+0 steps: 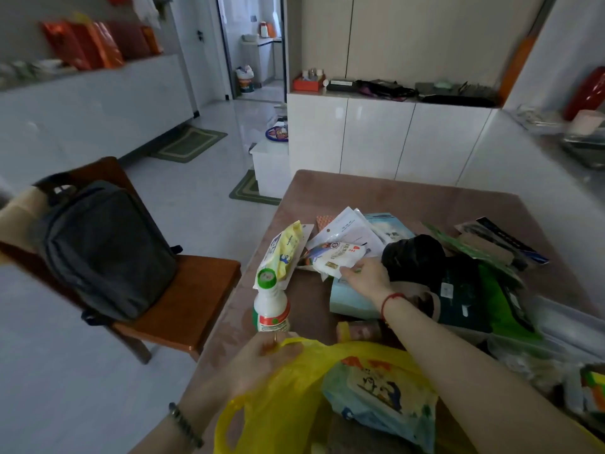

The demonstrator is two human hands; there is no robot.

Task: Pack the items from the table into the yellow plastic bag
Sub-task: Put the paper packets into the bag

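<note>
The crinkled yellow plastic bag (pixel 294 398) lies at the table's (pixel 393 191) near edge; my left hand (pixel 262 358) pinches its rim open. A penguin-printed wipes pack (pixel 379 394) sits inside. My right hand (pixel 366 276) grips a white soft packet (pixel 334 258). Risk: my returning forearm may topple the upright white green-capped bottle (pixel 271 303) nearby.
</note>
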